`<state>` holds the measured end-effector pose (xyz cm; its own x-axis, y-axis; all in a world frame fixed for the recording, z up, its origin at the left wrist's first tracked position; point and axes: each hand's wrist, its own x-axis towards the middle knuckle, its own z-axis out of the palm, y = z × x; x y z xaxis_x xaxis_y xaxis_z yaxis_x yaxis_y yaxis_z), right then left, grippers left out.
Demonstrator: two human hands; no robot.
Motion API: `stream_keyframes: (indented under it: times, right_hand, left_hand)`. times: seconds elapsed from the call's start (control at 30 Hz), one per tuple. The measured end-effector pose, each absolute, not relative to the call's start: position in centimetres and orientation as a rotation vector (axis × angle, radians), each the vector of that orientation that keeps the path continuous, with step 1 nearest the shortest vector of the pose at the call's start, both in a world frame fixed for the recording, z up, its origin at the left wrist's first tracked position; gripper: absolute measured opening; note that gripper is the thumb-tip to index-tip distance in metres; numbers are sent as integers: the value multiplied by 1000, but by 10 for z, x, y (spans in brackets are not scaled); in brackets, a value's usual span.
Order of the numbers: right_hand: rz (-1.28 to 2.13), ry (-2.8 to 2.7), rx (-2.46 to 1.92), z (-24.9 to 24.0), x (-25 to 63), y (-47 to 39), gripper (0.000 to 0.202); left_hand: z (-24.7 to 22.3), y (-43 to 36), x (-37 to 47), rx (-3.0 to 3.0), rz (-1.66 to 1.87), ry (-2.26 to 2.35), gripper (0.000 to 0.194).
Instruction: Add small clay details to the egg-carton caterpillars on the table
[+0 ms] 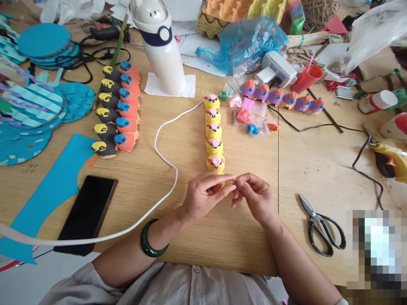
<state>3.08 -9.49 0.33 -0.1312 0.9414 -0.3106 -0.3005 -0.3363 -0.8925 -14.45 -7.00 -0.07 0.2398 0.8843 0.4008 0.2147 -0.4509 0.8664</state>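
Observation:
My left hand (pixel 203 192) and my right hand (pixel 254 195) meet over the table, just in front of a yellow row of egg-carton cups (pixel 214 134). Pink clay tops, red side bits and dark marks decorate these cups, and my left hand hides the nearest end. Between the fingertips of both hands is a tiny dark piece, too small to name. My left thumb and forefinger pinch toward it, while the right thumb presses on the right fingers. A green bangle (pixel 149 239) circles my left wrist.
Scissors (pixel 318 224) lie at right; a phone (pixel 87 214) lies at left near a white cable (pixel 176 169). Black-and-orange cup rows (pixel 129 108), a white bottle (pixel 165 59), clay packets (pixel 244 111), a purple cup row (pixel 276 96) and a glue gun (pixel 389 159) stand around.

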Motion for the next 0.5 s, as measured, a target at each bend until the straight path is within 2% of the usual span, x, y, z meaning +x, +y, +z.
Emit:
stream_keyframes:
  times: [0.13,0.5]
  right_hand:
    - [1619,-809,-1186,1,32,-96,28]
    - [1629,-798,-1176,2,32,-95,28]
  left_hand:
    - [-1,-69,-145,1748,1225,1011,30]
    - [-2,-69,-145,1814,1191,1064,14]
